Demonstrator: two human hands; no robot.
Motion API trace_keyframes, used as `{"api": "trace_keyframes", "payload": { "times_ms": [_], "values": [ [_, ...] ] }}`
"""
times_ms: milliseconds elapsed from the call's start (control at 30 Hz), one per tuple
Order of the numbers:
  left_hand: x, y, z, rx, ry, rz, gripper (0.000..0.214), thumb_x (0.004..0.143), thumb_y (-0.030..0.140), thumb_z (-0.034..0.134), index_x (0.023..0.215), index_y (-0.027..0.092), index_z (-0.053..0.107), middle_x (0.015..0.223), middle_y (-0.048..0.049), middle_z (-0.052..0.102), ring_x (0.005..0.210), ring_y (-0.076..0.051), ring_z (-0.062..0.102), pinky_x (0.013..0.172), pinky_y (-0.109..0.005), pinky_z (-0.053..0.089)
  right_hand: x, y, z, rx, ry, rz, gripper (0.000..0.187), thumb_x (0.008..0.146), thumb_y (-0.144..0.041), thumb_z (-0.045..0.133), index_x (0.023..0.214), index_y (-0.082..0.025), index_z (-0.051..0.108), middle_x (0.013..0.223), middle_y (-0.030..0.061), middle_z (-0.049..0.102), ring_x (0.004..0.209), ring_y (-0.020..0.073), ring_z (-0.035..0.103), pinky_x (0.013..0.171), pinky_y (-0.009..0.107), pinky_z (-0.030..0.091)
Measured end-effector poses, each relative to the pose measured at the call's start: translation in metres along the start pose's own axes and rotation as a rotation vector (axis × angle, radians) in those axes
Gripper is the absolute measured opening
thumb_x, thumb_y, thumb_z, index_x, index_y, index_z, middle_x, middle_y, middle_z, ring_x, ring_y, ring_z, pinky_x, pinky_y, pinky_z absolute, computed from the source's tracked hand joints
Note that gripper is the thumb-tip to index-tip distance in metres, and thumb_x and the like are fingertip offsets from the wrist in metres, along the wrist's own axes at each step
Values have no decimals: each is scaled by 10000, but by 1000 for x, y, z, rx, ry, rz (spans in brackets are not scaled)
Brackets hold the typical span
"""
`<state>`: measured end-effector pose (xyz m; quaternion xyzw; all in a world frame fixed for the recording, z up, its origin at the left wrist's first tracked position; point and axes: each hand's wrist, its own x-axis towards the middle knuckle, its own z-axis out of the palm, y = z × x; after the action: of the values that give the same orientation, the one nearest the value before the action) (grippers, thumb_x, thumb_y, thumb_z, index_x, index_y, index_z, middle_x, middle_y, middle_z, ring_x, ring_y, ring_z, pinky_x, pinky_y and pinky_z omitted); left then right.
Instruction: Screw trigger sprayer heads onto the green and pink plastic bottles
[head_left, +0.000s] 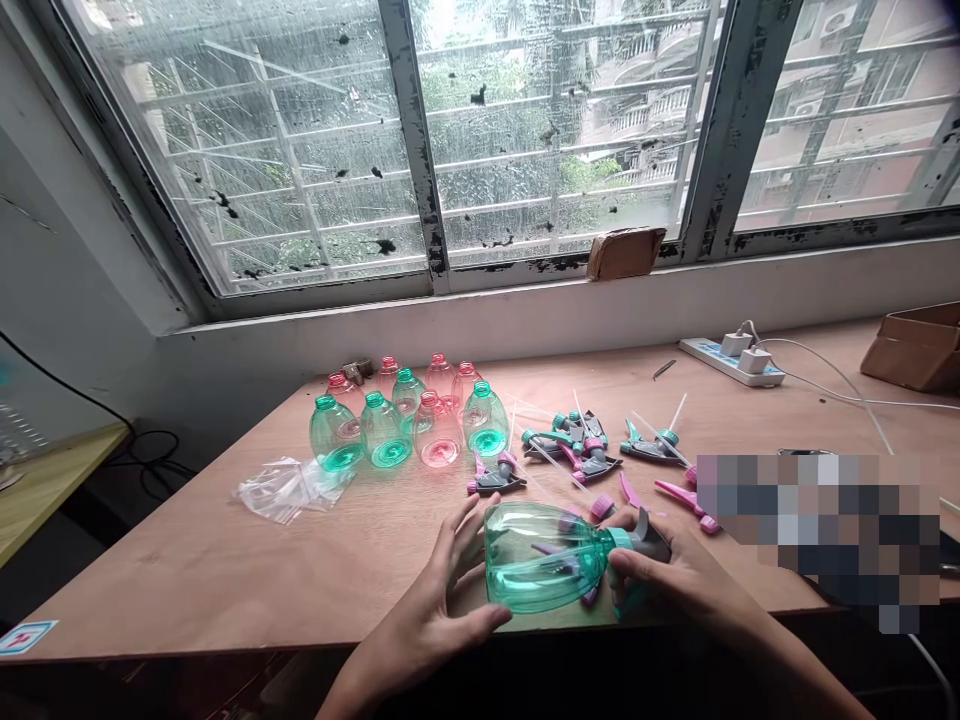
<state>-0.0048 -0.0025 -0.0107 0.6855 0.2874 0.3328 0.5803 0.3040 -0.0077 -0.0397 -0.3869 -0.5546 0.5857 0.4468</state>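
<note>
A clear green spray bottle (544, 565) lies sideways in front of me, its base to the left and its nozzle end to the right. My right hand (667, 570) is wrapped round the grey and green spray head (637, 540) at its neck. Around the base, my left hand (454, 585) is cupped with thumb and fingers apart; whether it touches the bottle I cannot tell. Behind the bottle lie loose pink and grey trigger parts (602, 507), partly hidden by it and my right hand.
Several green bottles (390, 440) and pink bottles (437, 435) without spray heads stand at the back left. Spray heads with tubes (592, 455) are heaped mid-table. A crumpled plastic bag (285, 490) lies left. Back right are a power strip (731, 362) and a cardboard box (915, 350).
</note>
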Motion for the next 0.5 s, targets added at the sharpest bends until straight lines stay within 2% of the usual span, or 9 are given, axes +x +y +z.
{"api": "trace_keyframes", "payload": {
  "times_ms": [100, 200, 333, 433, 500],
  "values": [
    [-1, 0, 0, 69, -5, 8, 892, 933, 267, 739, 1614, 390, 176, 1726, -58, 187, 1573, -330, 215, 1270, -509, 280, 0, 2, 0, 1, -10, -12, 346, 887, -450, 765, 1021, -190, 581, 705, 44, 794, 672, 241, 756, 661, 325, 561],
    [-1, 3, -1, 151, -12, -20, 890, 949, 283, 714, 1627, 389, 147, 1723, -39, 203, 1560, -325, 255, 1269, -492, 283, 0, 3, -1, -5, -9, -2, 348, 891, -450, 763, 1029, -185, 585, 715, 45, 792, 674, 238, 749, 668, 329, 560],
    [0, 3, -3, 234, 43, -48, 928, 893, 460, 763, 1624, 374, 199, 1714, -38, 236, 1501, -360, 355, 1269, -503, 261, -1, 5, -2, -3, -3, 6, 358, 887, -453, 766, 1040, -186, 583, 712, 41, 787, 675, 241, 748, 662, 330, 563],
    [1, 0, -5, 178, 84, -53, 942, 856, 645, 707, 1620, 347, 243, 1708, -64, 243, 1433, -398, 433, 1218, -517, 340, -1, 4, -2, -9, 6, 5, 364, 883, -453, 770, 1041, -184, 583, 708, 38, 784, 672, 238, 746, 659, 325, 562],
    [2, -2, -5, 151, 96, -71, 901, 881, 636, 683, 1617, 359, 245, 1694, -63, 274, 1386, -382, 485, 1187, -509, 385, 0, 3, -2, -19, -4, 0, 368, 889, -458, 764, 1048, -180, 583, 716, 43, 787, 679, 239, 747, 664, 327, 564]
  ]
}}
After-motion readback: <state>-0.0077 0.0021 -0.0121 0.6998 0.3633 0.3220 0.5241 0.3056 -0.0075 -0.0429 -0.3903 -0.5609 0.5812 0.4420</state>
